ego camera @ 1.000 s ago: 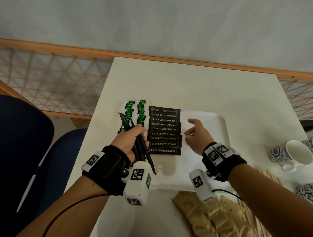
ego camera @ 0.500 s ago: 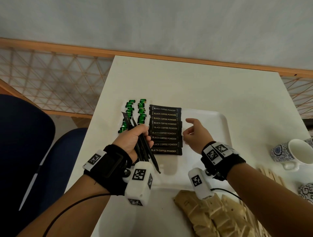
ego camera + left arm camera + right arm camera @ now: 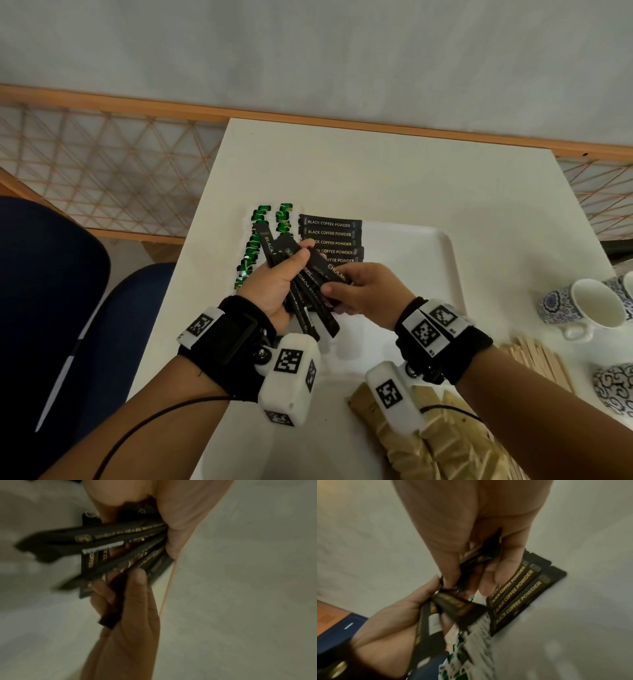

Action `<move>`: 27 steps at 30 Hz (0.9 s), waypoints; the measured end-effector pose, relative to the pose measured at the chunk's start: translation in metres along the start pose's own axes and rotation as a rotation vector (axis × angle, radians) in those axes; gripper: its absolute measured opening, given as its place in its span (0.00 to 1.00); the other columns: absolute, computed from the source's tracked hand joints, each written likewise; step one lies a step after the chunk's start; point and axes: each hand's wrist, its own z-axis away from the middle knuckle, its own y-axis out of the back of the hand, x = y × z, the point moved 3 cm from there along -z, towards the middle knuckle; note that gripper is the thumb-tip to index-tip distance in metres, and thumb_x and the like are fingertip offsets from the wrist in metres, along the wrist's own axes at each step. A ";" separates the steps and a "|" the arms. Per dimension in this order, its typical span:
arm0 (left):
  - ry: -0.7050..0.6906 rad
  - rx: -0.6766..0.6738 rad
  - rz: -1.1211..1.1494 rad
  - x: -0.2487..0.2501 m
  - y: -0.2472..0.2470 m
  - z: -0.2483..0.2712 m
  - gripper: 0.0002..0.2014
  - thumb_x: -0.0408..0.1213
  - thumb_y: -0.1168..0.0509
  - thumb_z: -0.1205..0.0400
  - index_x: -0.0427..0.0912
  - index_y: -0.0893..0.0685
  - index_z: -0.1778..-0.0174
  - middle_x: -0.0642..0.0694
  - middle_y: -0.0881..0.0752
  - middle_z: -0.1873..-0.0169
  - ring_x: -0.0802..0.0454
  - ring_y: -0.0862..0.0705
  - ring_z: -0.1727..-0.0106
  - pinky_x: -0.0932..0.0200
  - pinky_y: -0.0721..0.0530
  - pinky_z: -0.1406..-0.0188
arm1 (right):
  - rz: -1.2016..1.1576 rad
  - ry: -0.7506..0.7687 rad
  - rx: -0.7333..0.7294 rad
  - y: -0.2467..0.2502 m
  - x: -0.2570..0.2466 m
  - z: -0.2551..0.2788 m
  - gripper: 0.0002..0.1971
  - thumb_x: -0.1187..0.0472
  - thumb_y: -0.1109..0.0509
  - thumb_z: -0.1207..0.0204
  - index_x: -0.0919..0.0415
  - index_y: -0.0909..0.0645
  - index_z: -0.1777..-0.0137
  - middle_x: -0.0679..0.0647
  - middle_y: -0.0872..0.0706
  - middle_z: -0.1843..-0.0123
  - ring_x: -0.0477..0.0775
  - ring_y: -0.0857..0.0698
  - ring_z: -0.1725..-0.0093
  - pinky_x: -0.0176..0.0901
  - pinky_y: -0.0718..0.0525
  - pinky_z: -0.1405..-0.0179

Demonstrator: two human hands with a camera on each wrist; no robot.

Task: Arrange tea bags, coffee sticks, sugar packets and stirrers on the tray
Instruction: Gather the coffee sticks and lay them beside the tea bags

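Observation:
My left hand (image 3: 274,281) grips a fanned bunch of black coffee sticks (image 3: 308,305) above the white tray (image 3: 442,274). With thumb and fingers, my right hand (image 3: 356,291) pinches one stick (image 3: 325,270) out of that bunch. In the left wrist view the sticks (image 3: 120,545) spread out from the left palm, and the right hand's fingers (image 3: 135,591) reach in from below. A row of black coffee sticks (image 3: 330,236) lies on the tray's left part, also seen in the right wrist view as coffee sticks (image 3: 518,591). Green tea bags (image 3: 257,246) lie in two columns at the tray's left edge.
Brown sugar packets (image 3: 445,438) are piled on the table near the front, with wooden stirrers (image 3: 537,359) to their right. Patterned cups (image 3: 582,308) stand at the right edge. A blue chair (image 3: 68,308) is at the left of the white table (image 3: 376,171).
My right hand moved left from beside the laid row to the bunch and took hold of one stick. The left hand tilted the bunch toward it.

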 end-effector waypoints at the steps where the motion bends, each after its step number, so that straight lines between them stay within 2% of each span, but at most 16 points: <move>1: -0.011 0.013 -0.029 0.001 0.002 0.001 0.12 0.36 0.39 0.16 0.43 0.17 0.38 0.39 0.11 0.50 0.42 0.11 0.54 0.44 0.11 0.58 | -0.051 -0.021 0.031 0.003 0.001 0.001 0.03 0.61 0.28 0.23 0.55 0.13 0.57 0.52 0.11 0.68 0.47 0.16 0.69 0.34 0.19 0.69; 3: -0.013 0.058 -0.077 0.000 0.008 0.001 0.10 0.38 0.38 0.16 0.42 0.16 0.41 0.41 0.10 0.57 0.46 0.10 0.59 0.51 0.12 0.63 | -0.076 -0.030 0.059 0.006 0.002 0.003 0.06 0.60 0.30 0.21 0.52 0.14 0.58 0.47 0.13 0.71 0.45 0.17 0.73 0.34 0.22 0.73; 5: 0.003 0.104 -0.087 0.000 0.011 0.005 0.10 0.41 0.38 0.15 0.42 0.16 0.44 0.44 0.13 0.64 0.50 0.13 0.68 0.57 0.15 0.71 | 0.056 0.010 0.094 0.008 0.004 0.007 0.06 0.57 0.34 0.19 0.48 0.14 0.51 0.46 0.16 0.70 0.45 0.20 0.73 0.35 0.22 0.71; 7: 0.001 0.151 -0.115 -0.001 0.012 0.009 0.11 0.45 0.38 0.16 0.42 0.16 0.48 0.47 0.16 0.72 0.53 0.17 0.78 0.62 0.19 0.78 | 0.287 0.091 0.129 0.008 0.003 0.014 0.09 0.50 0.36 0.19 0.42 0.17 0.44 0.42 0.15 0.63 0.44 0.18 0.66 0.38 0.19 0.62; 9: -0.007 0.170 -0.152 -0.001 0.013 0.013 0.12 0.48 0.36 0.17 0.42 0.16 0.51 0.48 0.15 0.77 0.54 0.18 0.80 0.62 0.22 0.80 | 0.488 0.126 0.136 0.006 0.001 0.021 0.15 0.40 0.41 0.21 0.37 0.21 0.37 0.40 0.14 0.51 0.44 0.17 0.53 0.44 0.18 0.50; 10: -0.002 0.160 -0.156 -0.002 0.013 0.016 0.11 0.48 0.35 0.18 0.42 0.16 0.52 0.47 0.14 0.77 0.53 0.16 0.79 0.62 0.21 0.80 | 0.525 0.134 0.142 0.005 -0.002 0.025 0.17 0.39 0.43 0.20 0.37 0.23 0.34 0.42 0.15 0.47 0.45 0.18 0.47 0.45 0.20 0.45; 13: 0.033 0.121 -0.161 -0.005 0.012 0.024 0.09 0.44 0.36 0.17 0.42 0.16 0.53 0.45 0.12 0.71 0.51 0.12 0.71 0.57 0.16 0.74 | 0.430 0.140 0.171 0.003 -0.007 0.033 0.17 0.56 0.46 0.15 0.46 0.22 0.32 0.47 0.20 0.44 0.46 0.23 0.43 0.45 0.24 0.39; 14: 0.037 0.114 -0.163 -0.007 0.012 0.026 0.08 0.43 0.35 0.17 0.41 0.16 0.52 0.44 0.12 0.69 0.51 0.12 0.70 0.57 0.15 0.72 | 0.421 0.152 0.180 0.002 -0.006 0.034 0.17 0.59 0.44 0.16 0.50 0.21 0.32 0.46 0.21 0.46 0.45 0.23 0.44 0.42 0.25 0.39; 17: 0.023 0.090 -0.180 -0.010 0.013 0.034 0.09 0.42 0.32 0.19 0.40 0.15 0.51 0.44 0.10 0.67 0.51 0.12 0.71 0.58 0.14 0.73 | 0.409 0.198 0.182 -0.001 -0.002 0.037 0.15 0.64 0.41 0.17 0.56 0.20 0.34 0.42 0.25 0.50 0.43 0.25 0.45 0.25 0.29 0.46; 19: 0.000 0.079 -0.195 -0.011 0.013 0.037 0.08 0.41 0.30 0.21 0.40 0.14 0.53 0.45 0.10 0.69 0.53 0.13 0.72 0.61 0.16 0.76 | 0.405 0.217 0.168 -0.002 0.002 0.039 0.15 0.65 0.39 0.18 0.57 0.19 0.34 0.41 0.25 0.50 0.43 0.25 0.44 0.20 0.32 0.47; 21: -0.028 0.088 -0.200 -0.011 0.015 0.038 0.04 0.36 0.29 0.22 0.40 0.15 0.55 0.45 0.11 0.71 0.54 0.13 0.74 0.63 0.18 0.80 | 0.409 0.246 0.173 -0.003 0.003 0.042 0.16 0.65 0.37 0.19 0.56 0.18 0.34 0.44 0.23 0.49 0.42 0.24 0.46 0.17 0.33 0.48; 23: -0.054 0.119 -0.216 -0.012 0.017 0.038 0.03 0.30 0.30 0.23 0.41 0.15 0.56 0.45 0.11 0.72 0.55 0.14 0.76 0.64 0.18 0.80 | 0.414 0.260 0.174 -0.004 0.003 0.046 0.15 0.63 0.35 0.20 0.52 0.18 0.34 0.45 0.22 0.51 0.40 0.23 0.51 0.17 0.32 0.51; 27: -0.086 0.165 -0.262 -0.010 0.019 0.038 0.05 0.27 0.30 0.23 0.41 0.16 0.56 0.43 0.12 0.70 0.54 0.14 0.76 0.63 0.17 0.79 | 0.330 0.172 0.176 0.004 0.006 0.049 0.11 0.59 0.32 0.21 0.48 0.14 0.41 0.36 0.18 0.58 0.35 0.20 0.57 0.27 0.24 0.52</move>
